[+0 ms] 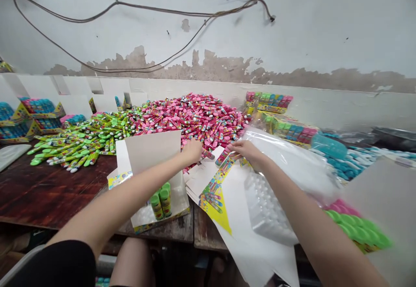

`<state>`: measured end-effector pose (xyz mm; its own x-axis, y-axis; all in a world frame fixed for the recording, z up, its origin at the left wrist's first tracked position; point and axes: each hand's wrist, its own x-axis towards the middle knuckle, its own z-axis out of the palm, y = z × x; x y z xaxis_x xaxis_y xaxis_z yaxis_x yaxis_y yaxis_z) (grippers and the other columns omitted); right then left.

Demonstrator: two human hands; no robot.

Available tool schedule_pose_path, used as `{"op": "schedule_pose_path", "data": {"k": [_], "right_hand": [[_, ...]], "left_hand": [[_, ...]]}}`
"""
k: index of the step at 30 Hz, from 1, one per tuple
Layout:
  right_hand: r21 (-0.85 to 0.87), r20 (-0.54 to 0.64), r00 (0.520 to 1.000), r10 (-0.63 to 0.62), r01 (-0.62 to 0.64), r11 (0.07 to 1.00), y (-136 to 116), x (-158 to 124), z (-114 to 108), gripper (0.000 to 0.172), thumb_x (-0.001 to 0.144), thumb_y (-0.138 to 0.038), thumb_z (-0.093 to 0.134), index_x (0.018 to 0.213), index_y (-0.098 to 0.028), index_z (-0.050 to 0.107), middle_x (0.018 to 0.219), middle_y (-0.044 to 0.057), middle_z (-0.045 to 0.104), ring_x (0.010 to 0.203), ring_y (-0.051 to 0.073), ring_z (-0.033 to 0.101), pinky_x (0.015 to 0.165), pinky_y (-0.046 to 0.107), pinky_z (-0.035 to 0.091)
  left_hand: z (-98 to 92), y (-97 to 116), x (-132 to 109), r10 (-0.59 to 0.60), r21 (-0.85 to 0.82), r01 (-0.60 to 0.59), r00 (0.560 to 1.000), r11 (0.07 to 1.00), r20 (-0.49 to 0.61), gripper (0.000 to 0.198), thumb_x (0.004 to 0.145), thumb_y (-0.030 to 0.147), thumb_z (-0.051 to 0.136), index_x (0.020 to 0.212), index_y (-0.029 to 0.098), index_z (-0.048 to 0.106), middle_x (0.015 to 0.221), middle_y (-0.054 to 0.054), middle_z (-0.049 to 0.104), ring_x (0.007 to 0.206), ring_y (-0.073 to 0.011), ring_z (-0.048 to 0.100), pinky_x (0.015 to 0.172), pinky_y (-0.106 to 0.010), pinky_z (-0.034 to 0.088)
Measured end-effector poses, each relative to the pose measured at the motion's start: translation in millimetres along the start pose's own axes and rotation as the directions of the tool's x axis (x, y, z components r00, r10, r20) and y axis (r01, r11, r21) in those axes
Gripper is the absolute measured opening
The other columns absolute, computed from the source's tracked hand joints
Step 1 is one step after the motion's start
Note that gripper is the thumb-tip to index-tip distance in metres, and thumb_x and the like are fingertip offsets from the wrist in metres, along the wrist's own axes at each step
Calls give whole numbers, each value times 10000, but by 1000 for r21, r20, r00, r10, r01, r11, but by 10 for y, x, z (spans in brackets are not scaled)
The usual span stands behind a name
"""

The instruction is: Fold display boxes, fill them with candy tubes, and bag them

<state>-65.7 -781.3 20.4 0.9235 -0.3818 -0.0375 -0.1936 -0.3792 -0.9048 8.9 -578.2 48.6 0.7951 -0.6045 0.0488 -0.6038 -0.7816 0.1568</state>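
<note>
My left hand (192, 152) reaches over the edge of a heap of pink-capped glue sticks (191, 120), its fingers curled, and anything inside them is hidden. My right hand (245, 149) pinches one pink glue stick (222, 157) by its end, above a stack of printed card sheets (212, 191). Below my left forearm stands an open cardboard display box (152, 153) holding two green-capped glue sticks (161, 202). A heap of green glue sticks (81, 142) lies left of the pink heap. Under my right forearm lies a clear plastic blister tray (266, 204).
A dark wooden table (55, 187) carries everything. Filled display boxes stand at the back left (37, 114) and back right (268, 102). Blue items (351, 161) lie at the right, with a green-capped pile (355, 230) nearer. A low white wall (195, 85) runs behind the table.
</note>
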Motion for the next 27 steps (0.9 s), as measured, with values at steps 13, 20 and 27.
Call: {"op": "schedule_pose_path", "data": {"k": [13, 20, 27], "right_hand": [[-69, 534, 761, -367, 473, 879, -1174, -949, 707, 401, 754, -528, 637, 852, -142, 684, 680, 33, 666, 592, 129, 627, 442, 185, 383], [-225, 559, 642, -525, 727, 649, -1360, -1156, 1608, 240, 809, -373, 614, 838, -163, 727, 764, 36, 706, 647, 121, 581, 592, 223, 395], [-579, 568, 688, -452, 724, 374, -1229, -1233, 2030, 147, 822, -359, 612, 850, -264, 721, 832, 15, 699, 768, 174, 619, 573, 237, 325]], "left_hand": [[-1090, -830, -1384, 353, -193, -330, 930, 924, 103, 286, 899, 322, 455, 931, 115, 651, 790, -64, 696, 627, -122, 627, 562, -209, 439], [-744, -1461, -1904, 227, -92, -231, 972, 969, -53, 195, 863, 226, 520, 908, 107, 667, 867, -83, 709, 744, -154, 623, 676, -239, 433], [-171, -1629, -1991, 245, -81, -256, 961, 963, -126, 154, 878, 197, 491, 838, 131, 623, 803, -67, 679, 735, -171, 610, 662, -252, 420]]}}
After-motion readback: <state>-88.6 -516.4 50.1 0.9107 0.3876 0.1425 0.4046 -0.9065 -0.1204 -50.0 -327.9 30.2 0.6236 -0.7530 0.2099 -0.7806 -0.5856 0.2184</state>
